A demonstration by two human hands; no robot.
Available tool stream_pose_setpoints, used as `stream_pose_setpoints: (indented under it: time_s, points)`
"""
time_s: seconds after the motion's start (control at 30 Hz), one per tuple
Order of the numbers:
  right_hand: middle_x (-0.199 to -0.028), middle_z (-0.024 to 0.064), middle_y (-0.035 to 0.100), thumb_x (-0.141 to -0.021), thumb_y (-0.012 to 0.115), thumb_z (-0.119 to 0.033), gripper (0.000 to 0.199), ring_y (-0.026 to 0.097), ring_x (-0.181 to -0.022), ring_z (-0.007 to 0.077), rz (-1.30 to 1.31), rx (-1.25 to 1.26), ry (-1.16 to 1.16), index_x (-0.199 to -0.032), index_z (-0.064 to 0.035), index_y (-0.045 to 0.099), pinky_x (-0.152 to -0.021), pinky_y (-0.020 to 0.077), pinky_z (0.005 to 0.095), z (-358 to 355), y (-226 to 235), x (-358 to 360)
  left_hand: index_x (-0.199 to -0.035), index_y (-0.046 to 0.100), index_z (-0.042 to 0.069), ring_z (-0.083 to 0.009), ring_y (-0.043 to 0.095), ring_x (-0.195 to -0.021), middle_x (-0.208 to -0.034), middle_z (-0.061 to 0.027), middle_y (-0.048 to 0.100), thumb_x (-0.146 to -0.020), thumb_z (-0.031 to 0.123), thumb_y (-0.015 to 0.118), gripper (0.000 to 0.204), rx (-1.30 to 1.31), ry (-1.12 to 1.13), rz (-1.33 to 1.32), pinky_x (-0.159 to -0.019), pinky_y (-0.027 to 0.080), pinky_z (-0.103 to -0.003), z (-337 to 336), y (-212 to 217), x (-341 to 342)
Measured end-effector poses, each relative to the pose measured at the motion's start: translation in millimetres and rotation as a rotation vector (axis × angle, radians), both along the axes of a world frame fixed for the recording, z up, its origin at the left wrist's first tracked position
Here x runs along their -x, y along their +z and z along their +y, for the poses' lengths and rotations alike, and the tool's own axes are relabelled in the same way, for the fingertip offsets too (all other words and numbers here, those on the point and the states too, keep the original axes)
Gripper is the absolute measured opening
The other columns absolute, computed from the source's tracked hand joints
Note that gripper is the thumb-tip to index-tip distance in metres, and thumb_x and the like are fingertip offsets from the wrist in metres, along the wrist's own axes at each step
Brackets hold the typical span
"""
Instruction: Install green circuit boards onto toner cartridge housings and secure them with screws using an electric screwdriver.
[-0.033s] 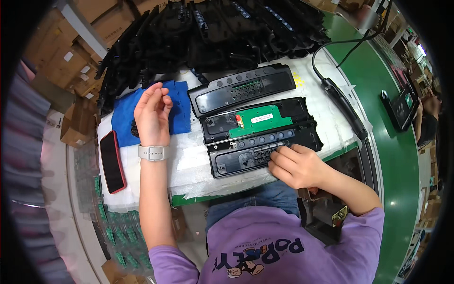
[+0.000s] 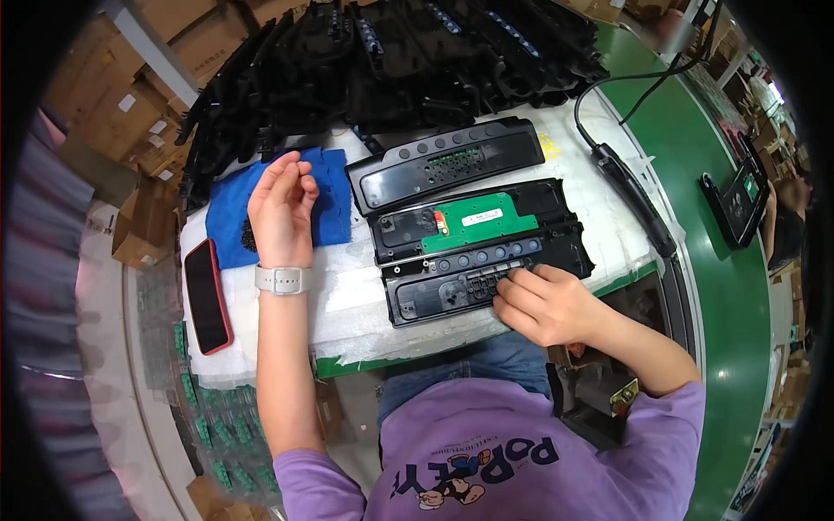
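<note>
Lying nearest the person, the lower black panel [image 2: 430, 297] rests on the white table covering [image 2: 339, 328], its row of round buttons along the far side. The right hand [image 2: 546, 306] is at this panel's near edge, right of its middle: fingers bent and drawn together, fingertips angled inward over the panel, elbow bent outward. I cannot tell whether a small part is pinched there, as the hand hides its own grip.

Directly beyond lies the middle black panel [image 2: 400, 236], carrying a green circuit board [image 2: 478, 221]. The upper black panel [image 2: 395, 187] lies farther out, slightly tilted against the other two.

The left hand [image 2: 280, 208] is positioned over the near part of a blue cloth [image 2: 330, 195], forearm nearly straight, fingers loosely curled toward the thumb. I cannot tell whether its fingertips hold anything. A pale wristband [image 2: 282, 280] encircles that wrist.

A red-edged phone [image 2: 207, 295] lies left of the forearm; a corded black tool [image 2: 632, 193] lies right of the panels. Black housings [image 2: 408, 65] are piled at the far side.
</note>
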State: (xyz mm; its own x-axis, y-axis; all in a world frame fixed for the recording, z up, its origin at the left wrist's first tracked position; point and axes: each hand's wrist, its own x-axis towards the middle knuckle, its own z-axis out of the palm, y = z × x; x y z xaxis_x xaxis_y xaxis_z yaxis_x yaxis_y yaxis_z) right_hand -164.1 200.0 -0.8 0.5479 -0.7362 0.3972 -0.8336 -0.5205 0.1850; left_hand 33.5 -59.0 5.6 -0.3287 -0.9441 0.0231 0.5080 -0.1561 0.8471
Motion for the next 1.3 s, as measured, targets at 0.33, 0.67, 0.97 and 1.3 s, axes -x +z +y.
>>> stream_pose_setpoints:
  time_s: [0.33,0.67,0.97,1.3]
  points:
    - [-0.086,0.0065,0.060,-0.064,0.068,-0.012,0.030,0.058,-0.074,0.0241,-0.065,0.304,-0.896,-0.092,-0.0056,0.060,-0.060,0.0477,0.0341,-5.1,48.0,82.0,-0.101,0.058,-0.002,-0.0105,0.055,-0.067,-0.084,-0.0085,0.061,-0.085,0.005,0.055,0.017,-0.003,-0.092,-0.028,-0.064,0.048,-0.021,14.8,8.8,5.9]
    - [-0.067,0.0161,0.062,-0.054,0.072,-0.024,0.046,0.060,-0.060,0.0222,-0.636,-0.363,-1.221,-0.089,0.0048,0.065,-0.062,0.0479,0.0310,23.3,35.5,170.8,-0.102,0.057,-0.001,-0.0081,0.056,-0.067,-0.082,-0.0048,0.061,-0.087,0.009,0.054,0.018,0.035,-0.273,-0.078,-0.064,0.048,-0.020,31.3,12.5,14.6]
    - [-0.066,0.0025,0.052,-0.060,0.068,-0.023,0.049,0.049,-0.060,0.0116,-1.450,-0.016,-0.724,-0.102,0.0017,0.059,-0.057,0.0399,0.0231,45.6,65.1,140.2,-0.102,0.057,-0.002,-0.0096,0.055,-0.066,-0.083,-0.0059,0.060,-0.085,0.008,0.056,0.019,0.044,-0.328,-0.029,-0.063,0.047,-0.020,36.5,13.5,17.6]
    - [-0.079,0.0021,0.043,-0.088,0.046,-0.042,0.057,0.043,-0.056,0.0099,-1.767,-0.533,0.799,-0.129,-0.0046,0.030,-0.065,0.0412,0.0301,-87.3,126.7,49.5,-0.103,0.055,-0.002,-0.0103,0.057,-0.068,-0.084,-0.0066,0.061,-0.085,0.007,0.056,0.020,0.103,-0.437,-0.104,-0.064,0.047,-0.021,48.7,12.8,25.9]
